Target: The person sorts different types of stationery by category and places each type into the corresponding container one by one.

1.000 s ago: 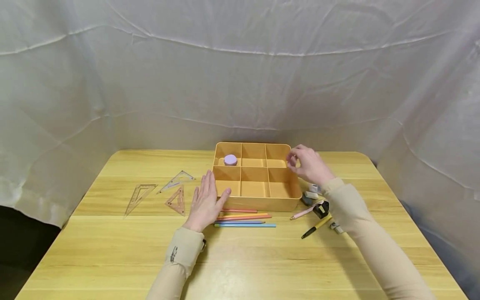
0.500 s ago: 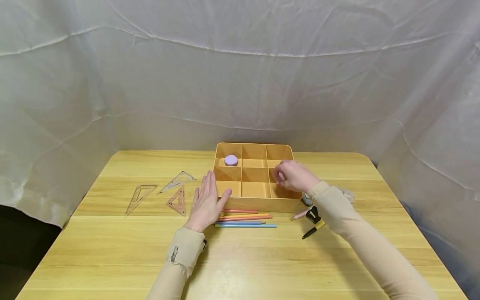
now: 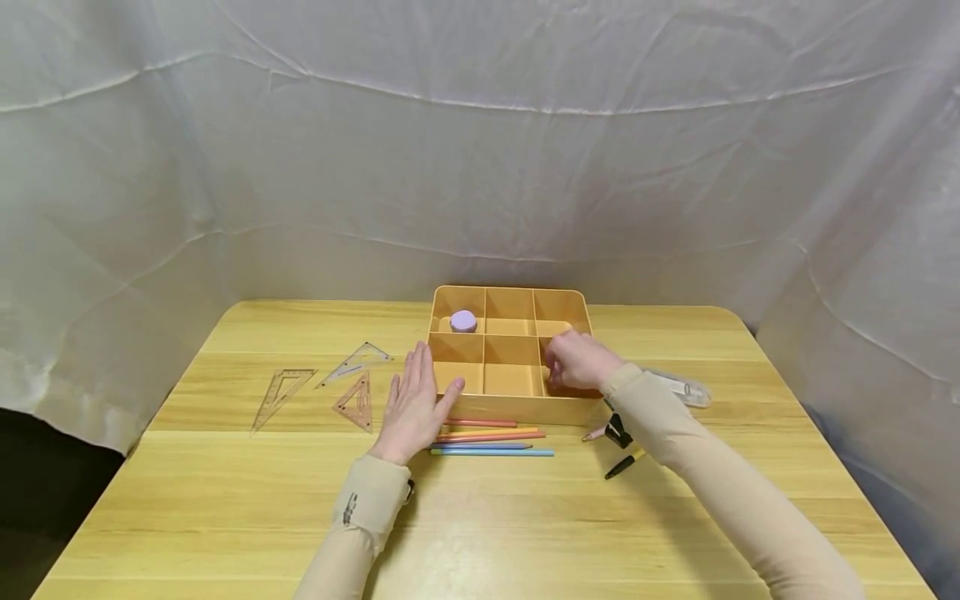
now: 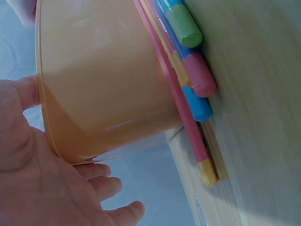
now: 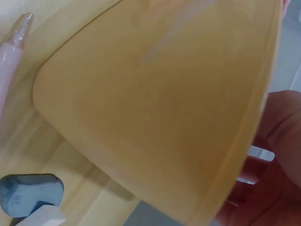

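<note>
My left hand (image 3: 411,410) rests with straight fingers against the left side of an orange organizer box (image 3: 525,409), its thumb at the front corner. In the left wrist view, my fingers (image 4: 104,186) pass beyond the box's rim. My right hand (image 3: 581,361) reaches into the front right compartment with curled fingers. Its fingertips are hidden, and whether anything is between them does not show, even in the right wrist view, where the box wall (image 5: 155,108) covers much of the hand. A round lilac object (image 3: 463,322) sits in the back left compartment.
Several colored pencils (image 3: 491,452) lie before the box. Set squares (image 3: 283,392) lie left. Under my right forearm are a black object (image 3: 618,431), a pink pen (image 5: 9,63) and a yellow-black pen (image 3: 622,465). A grey 4B eraser (image 5: 32,194) and a clear plastic item (image 3: 693,393) lie right.
My right hand has moved from the box's back right rim, leftward and down, into the front right compartment. The clear item has come into view beside my forearm. My left hand stays put.
</note>
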The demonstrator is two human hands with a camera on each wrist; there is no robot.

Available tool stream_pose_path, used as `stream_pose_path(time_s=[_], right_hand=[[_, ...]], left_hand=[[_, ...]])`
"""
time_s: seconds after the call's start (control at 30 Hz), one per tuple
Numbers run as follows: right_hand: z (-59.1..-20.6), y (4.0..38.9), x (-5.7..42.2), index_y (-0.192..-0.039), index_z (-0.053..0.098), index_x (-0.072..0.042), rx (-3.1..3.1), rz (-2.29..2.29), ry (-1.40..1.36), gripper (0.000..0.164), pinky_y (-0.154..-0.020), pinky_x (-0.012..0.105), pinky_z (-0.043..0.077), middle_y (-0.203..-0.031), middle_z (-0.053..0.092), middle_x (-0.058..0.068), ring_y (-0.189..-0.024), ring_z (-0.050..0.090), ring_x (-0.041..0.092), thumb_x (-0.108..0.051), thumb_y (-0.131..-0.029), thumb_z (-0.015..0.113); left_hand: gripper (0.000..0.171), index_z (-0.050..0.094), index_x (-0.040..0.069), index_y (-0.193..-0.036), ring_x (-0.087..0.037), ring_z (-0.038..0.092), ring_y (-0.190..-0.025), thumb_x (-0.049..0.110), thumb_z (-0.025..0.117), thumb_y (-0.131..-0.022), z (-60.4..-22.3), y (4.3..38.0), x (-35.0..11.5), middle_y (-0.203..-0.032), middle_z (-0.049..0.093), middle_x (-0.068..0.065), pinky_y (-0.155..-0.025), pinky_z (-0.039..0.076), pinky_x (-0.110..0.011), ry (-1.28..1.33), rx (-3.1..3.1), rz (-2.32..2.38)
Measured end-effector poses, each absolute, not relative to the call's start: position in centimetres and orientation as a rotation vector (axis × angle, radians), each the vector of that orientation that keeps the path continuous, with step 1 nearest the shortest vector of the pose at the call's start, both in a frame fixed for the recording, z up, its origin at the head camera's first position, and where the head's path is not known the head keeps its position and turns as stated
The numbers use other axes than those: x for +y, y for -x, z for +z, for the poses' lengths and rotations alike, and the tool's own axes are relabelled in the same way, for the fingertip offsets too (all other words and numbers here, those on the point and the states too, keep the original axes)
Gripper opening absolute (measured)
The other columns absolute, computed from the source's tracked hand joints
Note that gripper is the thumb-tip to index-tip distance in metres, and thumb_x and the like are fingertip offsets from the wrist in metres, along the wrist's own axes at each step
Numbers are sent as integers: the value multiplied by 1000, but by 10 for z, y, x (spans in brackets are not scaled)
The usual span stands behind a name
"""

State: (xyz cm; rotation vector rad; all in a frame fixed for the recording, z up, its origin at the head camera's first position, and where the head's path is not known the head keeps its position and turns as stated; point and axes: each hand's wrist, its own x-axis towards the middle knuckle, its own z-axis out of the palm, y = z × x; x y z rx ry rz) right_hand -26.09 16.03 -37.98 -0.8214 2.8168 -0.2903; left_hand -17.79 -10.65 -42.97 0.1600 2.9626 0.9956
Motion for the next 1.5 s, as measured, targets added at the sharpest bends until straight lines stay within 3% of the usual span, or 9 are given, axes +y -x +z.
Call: stream_pose_path(time_s=[0.23,0.53,1.1,1.5], right_hand=[[-386,263,158,-80,75,-6,2820,-242,845,6,-67,38,58,-78,73,4,-71,66,18,-2,-77,79],[-393,265,157,-69,67,-9,2834,-160,833,19,-62,37,54,-71,66,2,-67,61,19,-12,-75,85],[-402,266,156,-72,66,-10,2845,-67,785,19,-62,39,55,-75,68,4,-68,64,22,-14,-79,84],[-406,266,155,-77,66,-10,2864,-57,788,13,-61,39,55,-79,70,7,-67,62,22,-5,-83,76]], left_hand=[[86,2,-3,-160,-36,3,-159,52,40,-106,-431,178,-106,-171,2,-18,-126,9,-62,-164,2974,980],[87,1,-3,-160,-36,3,-159,53,39,-106,-431,178,-107,-171,0,-17,-126,9,-62,-167,2972,980],[86,3,-3,-160,-38,5,-159,51,41,-106,-432,178,-106,-171,3,-18,-125,9,-63,-165,2978,991],[86,2,-2,-160,-37,5,-159,53,38,-106,-432,178,-107,-171,1,-17,-126,9,-63,-166,2977,982]])
